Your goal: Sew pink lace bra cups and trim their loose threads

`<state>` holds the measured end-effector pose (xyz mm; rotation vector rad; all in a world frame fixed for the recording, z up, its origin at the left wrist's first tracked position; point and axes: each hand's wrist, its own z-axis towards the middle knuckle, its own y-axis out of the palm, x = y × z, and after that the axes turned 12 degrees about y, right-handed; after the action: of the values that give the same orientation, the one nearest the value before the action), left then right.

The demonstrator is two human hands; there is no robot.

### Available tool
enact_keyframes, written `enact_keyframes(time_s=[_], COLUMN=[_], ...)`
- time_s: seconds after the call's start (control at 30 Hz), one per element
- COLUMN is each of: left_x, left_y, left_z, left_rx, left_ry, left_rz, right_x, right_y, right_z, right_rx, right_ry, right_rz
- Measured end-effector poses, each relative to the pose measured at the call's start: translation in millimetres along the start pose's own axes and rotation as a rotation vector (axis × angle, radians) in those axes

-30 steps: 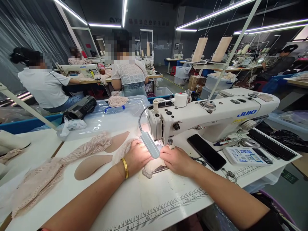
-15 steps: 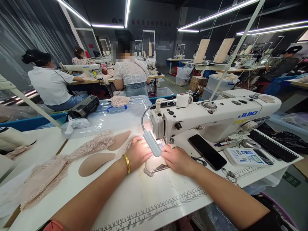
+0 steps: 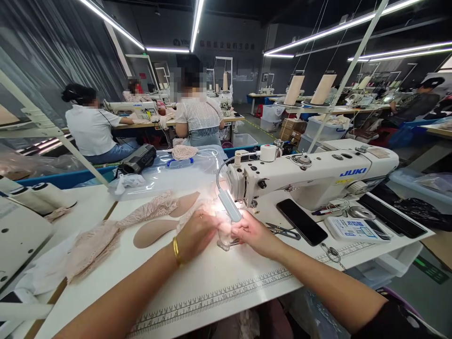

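Rows of sewing stations fill the dim hall under strip lights, and we sit at a white tabletop [image 3: 219, 287] with a ruler printed along its near edge. Since 1 second ago our view has swung right and back, so the machine [image 3: 310, 176] sits higher and farther off, and another white machine [image 3: 21, 235] has come into sight at the left edge. Both hands have pulled slightly toward us from under the needle. Our left hand [image 3: 196, 230], with a gold bangle [image 3: 175, 249] at the wrist, lies curled on the lace piece [image 3: 226, 235] under the lamp [image 3: 229, 205]; its fingers are bent together, pressing the cloth. Our right hand [image 3: 249, 231] meets it from the right, fingertips pinched on the same piece's edge, though glare from the lamp hides the exact hold. The piece lies just in front of the needle, near the tabletop's middle.

Toward the left edge lie 2 tan pads [image 3: 155, 231] beside a strip of loose lace [image 3: 106, 240]. Scissors [image 3: 282, 230], a phone [image 3: 301, 221] and a control panel [image 3: 353, 229] rest toward the right edge. Beyond the far edge, 2 people sit with backs to us: a white shirt [image 3: 93, 132] and a striped top [image 3: 199, 115].
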<state>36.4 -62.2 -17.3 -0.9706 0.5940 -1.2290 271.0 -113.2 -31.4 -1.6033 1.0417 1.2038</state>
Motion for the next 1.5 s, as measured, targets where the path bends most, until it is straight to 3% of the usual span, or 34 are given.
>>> enact_keyframes(time_s=[0.07,0.17,0.2,0.27,0.33,0.4,0.47,0.53,0.6,0.67,0.8,0.93,1.13,1.5], left_x=[40,102,116,129,127,119,114,117,124,129,128,121,113,114], left_y=[-5.7,-2.6,0.3,5.8,8.1,7.3,5.5,3.9,2.4,0.3,-4.2,-3.7,4.8,1.2], left_z=[-12,-22,-24,-23,-20,-17,-15,-14,-15,-17,-22,-17,-5,3], left_rx=[0.108,0.106,0.167,0.493,0.882,1.095,1.098,0.981,0.859,0.814,0.885,0.947,1.204,1.2], left_ry=[-0.162,-0.7,-0.876,-1.059,-1.083,-1.078,-1.086,-1.043,-0.977,-0.932,-0.9,-0.911,-1.044,-1.046], left_rz=[-0.289,-1.115,-1.378,-1.628,-1.607,-1.507,-1.466,-1.491,-1.535,-1.555,-1.526,-1.512,-1.345,-1.43], right_x=[-7,-10,-8,-3,2,5,3,-2,-7,-7,2,12,17,12], right_y=[19,45,52,62,66,66,63,58,52,47,45,52,61,63], right_z=[-2,-12,-19,-35,-54,-69,-75,-73,-65,-58,-56,-61,-60,-62], right_rx=[-0.05,0.006,0.03,0.062,0.051,0.024,0.002,-0.019,-0.059,-0.112,-0.136,-0.047,0.041,0.059], right_ry=[0.077,0.049,0.028,-0.015,-0.049,-0.073,-0.089,-0.091,-0.02,0.108,0.225,0.168,0.103,0.077], right_rz=[0.279,0.459,0.463,0.379,0.238,0.106,0.033,0.028,0.131,0.328,0.613,0.651,0.603,0.626])
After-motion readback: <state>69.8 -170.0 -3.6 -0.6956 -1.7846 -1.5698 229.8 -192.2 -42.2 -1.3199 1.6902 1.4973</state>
